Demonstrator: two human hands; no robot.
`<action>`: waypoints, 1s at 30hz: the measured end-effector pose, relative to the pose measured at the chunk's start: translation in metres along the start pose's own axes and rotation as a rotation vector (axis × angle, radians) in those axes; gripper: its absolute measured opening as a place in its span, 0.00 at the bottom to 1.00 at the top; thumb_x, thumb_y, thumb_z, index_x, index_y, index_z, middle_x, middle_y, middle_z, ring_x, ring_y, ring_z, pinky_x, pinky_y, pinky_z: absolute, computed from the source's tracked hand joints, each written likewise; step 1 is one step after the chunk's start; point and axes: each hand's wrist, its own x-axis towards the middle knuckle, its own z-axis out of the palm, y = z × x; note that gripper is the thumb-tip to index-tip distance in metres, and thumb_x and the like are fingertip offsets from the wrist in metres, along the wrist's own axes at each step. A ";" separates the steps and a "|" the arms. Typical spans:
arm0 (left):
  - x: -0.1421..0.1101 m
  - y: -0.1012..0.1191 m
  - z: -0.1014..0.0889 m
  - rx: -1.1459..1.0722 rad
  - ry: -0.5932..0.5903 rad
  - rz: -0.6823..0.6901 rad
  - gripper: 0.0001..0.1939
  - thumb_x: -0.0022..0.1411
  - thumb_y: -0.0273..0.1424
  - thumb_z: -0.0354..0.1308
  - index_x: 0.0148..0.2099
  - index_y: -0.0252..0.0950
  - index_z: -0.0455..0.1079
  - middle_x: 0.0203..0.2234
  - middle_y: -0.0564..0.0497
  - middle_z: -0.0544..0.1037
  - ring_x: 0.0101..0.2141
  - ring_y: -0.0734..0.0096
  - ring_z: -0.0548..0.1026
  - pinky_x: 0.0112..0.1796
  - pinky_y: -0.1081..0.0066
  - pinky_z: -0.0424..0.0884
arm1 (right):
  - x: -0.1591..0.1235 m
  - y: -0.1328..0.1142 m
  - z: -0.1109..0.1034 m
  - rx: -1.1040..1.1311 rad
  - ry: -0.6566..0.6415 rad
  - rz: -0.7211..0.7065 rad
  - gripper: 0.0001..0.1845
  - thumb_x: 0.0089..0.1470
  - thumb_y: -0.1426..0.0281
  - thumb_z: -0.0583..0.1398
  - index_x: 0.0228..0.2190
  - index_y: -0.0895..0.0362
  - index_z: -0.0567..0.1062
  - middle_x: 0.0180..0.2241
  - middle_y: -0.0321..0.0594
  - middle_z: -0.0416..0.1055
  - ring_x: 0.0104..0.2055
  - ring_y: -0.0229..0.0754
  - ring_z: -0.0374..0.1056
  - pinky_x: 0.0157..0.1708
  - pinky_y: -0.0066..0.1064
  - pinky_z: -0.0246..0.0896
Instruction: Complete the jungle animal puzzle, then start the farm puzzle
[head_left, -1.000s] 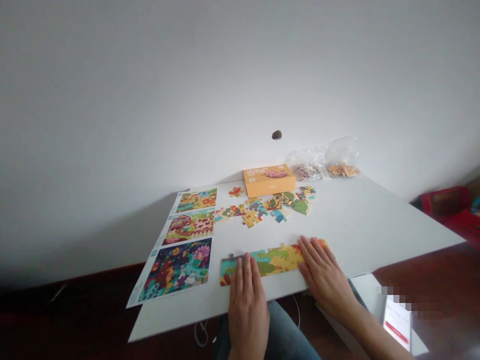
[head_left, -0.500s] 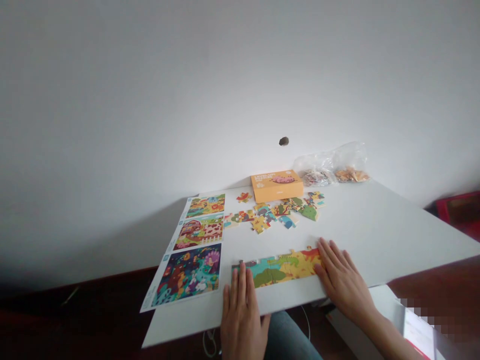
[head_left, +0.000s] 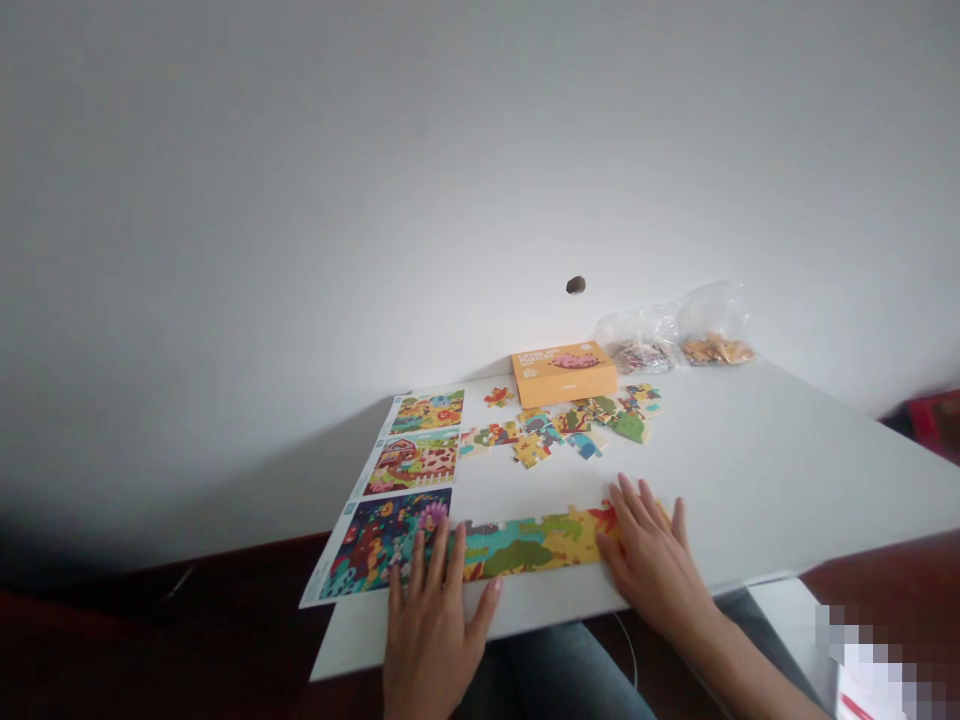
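Puzzle strip (head_left: 525, 550), lower centre of frame, ran from beside my left hand (head_left: 433, 635) to under my right hand (head_left: 654, 568); fingers spread, gripping nothing.

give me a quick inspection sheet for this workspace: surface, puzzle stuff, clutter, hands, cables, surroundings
Surface: white table; picture sheet on its left side, jutting past the left edge.
Puzzle stuff: joined puzzle strip near the front edge; loose pieces grouped beyond it.
Clutter: orange box and two clear bags at the back.
Hands: left hand spread over the sheet's near right corner and the strip's left end, contact unclear; right hand over the strip's right end.
Cables: pale cable below the front edge.
Surroundings: plain wall behind, with a dark hole.
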 end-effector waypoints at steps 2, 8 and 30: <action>0.001 0.003 -0.002 0.000 -0.006 -0.006 0.33 0.66 0.46 0.48 0.69 0.37 0.57 0.67 0.43 0.57 0.66 0.45 0.54 0.60 0.42 0.53 | 0.023 -0.014 -0.009 0.089 -0.033 -0.071 0.29 0.61 0.65 0.52 0.62 0.60 0.63 0.66 0.48 0.55 0.69 0.63 0.47 0.63 0.68 0.34; 0.003 0.004 -0.003 -0.009 -0.011 -0.054 0.32 0.66 0.47 0.48 0.68 0.38 0.59 0.66 0.45 0.59 0.65 0.47 0.56 0.61 0.44 0.51 | 0.135 -0.072 -0.008 0.198 -0.139 -0.412 0.28 0.60 0.64 0.58 0.59 0.62 0.66 0.59 0.52 0.66 0.59 0.52 0.62 0.61 0.41 0.53; 0.002 0.001 0.003 -0.030 0.035 -0.079 0.31 0.64 0.46 0.50 0.66 0.41 0.61 0.65 0.46 0.62 0.64 0.50 0.58 0.62 0.46 0.51 | 0.190 -0.064 -0.005 0.290 -0.152 -0.496 0.10 0.57 0.71 0.60 0.42 0.58 0.75 0.42 0.46 0.74 0.45 0.43 0.67 0.45 0.33 0.59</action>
